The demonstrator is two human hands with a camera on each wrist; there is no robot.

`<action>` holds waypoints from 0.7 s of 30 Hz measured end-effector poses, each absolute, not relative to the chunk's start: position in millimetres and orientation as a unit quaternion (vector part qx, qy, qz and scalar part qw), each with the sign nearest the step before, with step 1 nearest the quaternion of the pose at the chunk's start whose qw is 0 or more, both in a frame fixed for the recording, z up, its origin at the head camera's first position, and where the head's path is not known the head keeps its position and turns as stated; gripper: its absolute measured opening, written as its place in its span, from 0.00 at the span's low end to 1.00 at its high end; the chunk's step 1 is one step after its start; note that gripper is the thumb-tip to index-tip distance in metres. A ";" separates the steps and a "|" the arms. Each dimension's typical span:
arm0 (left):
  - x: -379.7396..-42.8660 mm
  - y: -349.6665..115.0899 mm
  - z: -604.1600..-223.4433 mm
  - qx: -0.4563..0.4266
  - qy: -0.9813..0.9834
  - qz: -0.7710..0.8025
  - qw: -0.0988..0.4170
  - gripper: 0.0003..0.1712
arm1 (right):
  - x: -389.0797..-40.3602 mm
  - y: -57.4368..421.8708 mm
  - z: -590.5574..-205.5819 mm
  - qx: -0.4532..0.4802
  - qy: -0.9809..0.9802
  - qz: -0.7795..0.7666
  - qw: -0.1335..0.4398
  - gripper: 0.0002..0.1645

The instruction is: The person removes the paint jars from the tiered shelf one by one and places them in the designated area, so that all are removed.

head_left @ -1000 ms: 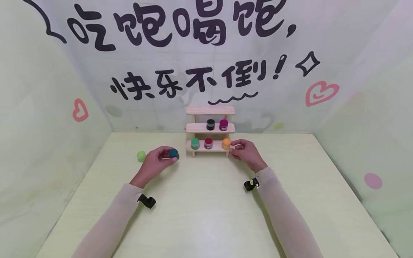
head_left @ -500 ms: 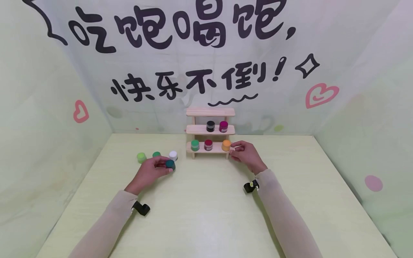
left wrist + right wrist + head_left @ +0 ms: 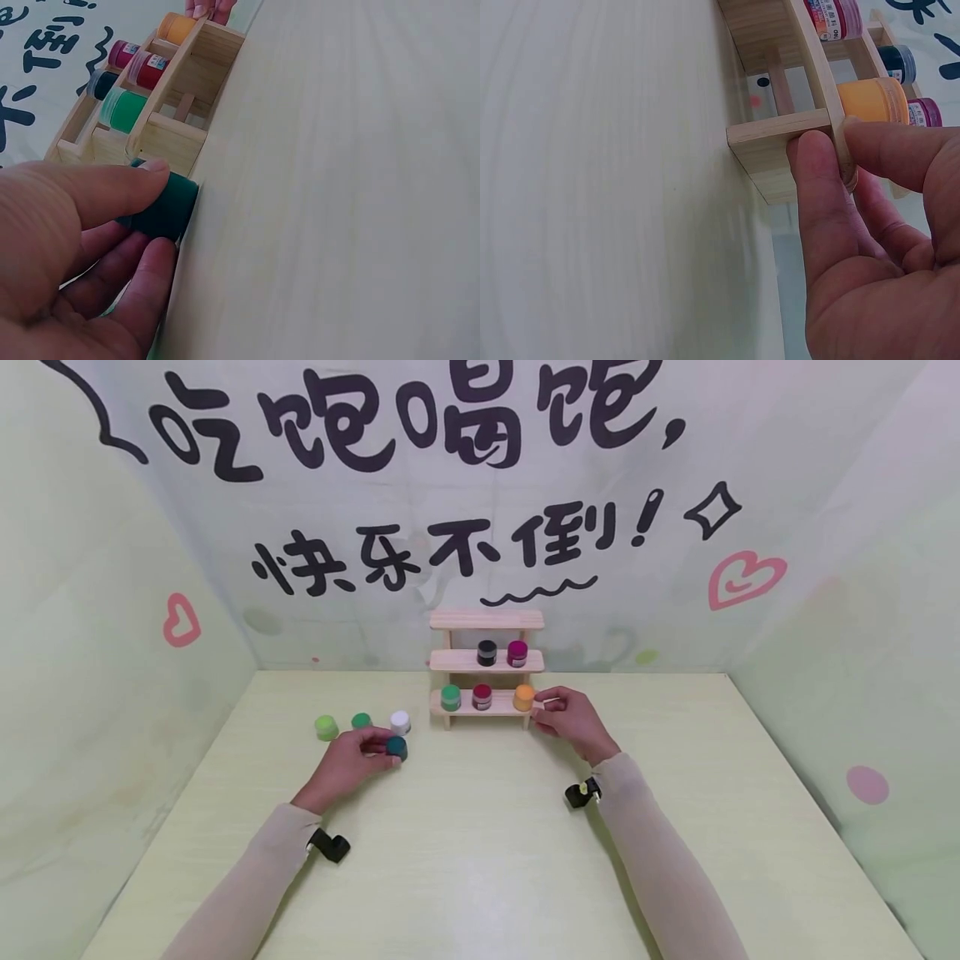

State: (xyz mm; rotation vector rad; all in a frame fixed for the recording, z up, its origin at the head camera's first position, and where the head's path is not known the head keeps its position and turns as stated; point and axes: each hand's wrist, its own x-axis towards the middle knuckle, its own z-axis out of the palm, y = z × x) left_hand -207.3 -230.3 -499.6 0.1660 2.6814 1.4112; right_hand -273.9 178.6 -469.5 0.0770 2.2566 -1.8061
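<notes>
In the head view my left hand (image 3: 354, 764) holds a dark teal paint jar (image 3: 397, 748) low at the table, left of a small wooden tiered shelf (image 3: 487, 710). The left wrist view shows the thumb over this teal jar (image 3: 169, 206) and the fingers around its other side. My right hand (image 3: 573, 720) pinches the right end of the shelf's lowest board (image 3: 840, 154), thumb on top and fingertips below. Beside that thumb stands an orange jar (image 3: 524, 697). A green jar (image 3: 451, 697) and a red jar (image 3: 482, 697) share the lowest board.
A black jar (image 3: 487, 653) and a magenta jar (image 3: 517, 653) stand on the middle board. Behind my left hand are a light green jar (image 3: 326, 727), a green jar (image 3: 362, 721) and a white jar (image 3: 401, 722) on the table. A printed cloth backdrop (image 3: 360, 635) rises behind.
My left hand has drawn back toward me and down with the teal jar, uncovering the green and white jars behind it. My right hand stays at the shelf's end.
</notes>
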 end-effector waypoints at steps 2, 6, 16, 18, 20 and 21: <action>-207.4 -230.7 -500.4 0.053 0.882 0.465 0.055 0.28 | -273.8 178.5 -469.9 0.026 0.774 -0.620 0.125 0.24; -208.7 -231.3 -502.5 0.048 0.880 0.469 0.058 0.28 | -272.8 178.2 -468.9 0.026 0.775 -0.620 0.121 0.23; -207.1 -233.8 -498.9 0.041 0.883 0.463 0.064 0.29 | -271.6 174.9 -468.5 0.021 0.772 -0.624 0.119 0.22; -207.1 -234.2 -497.3 0.041 0.881 0.467 0.066 0.29 | -271.6 175.2 -467.9 0.022 0.773 -0.623 0.119 0.22; -207.3 -234.7 -495.3 0.046 0.879 0.470 0.066 0.29 | -271.4 175.6 -467.0 0.024 0.774 -0.621 0.118 0.21; -207.6 -234.8 -494.4 0.047 0.878 0.472 0.066 0.29 | -271.2 175.9 -466.3 0.025 0.775 -0.620 0.119 0.21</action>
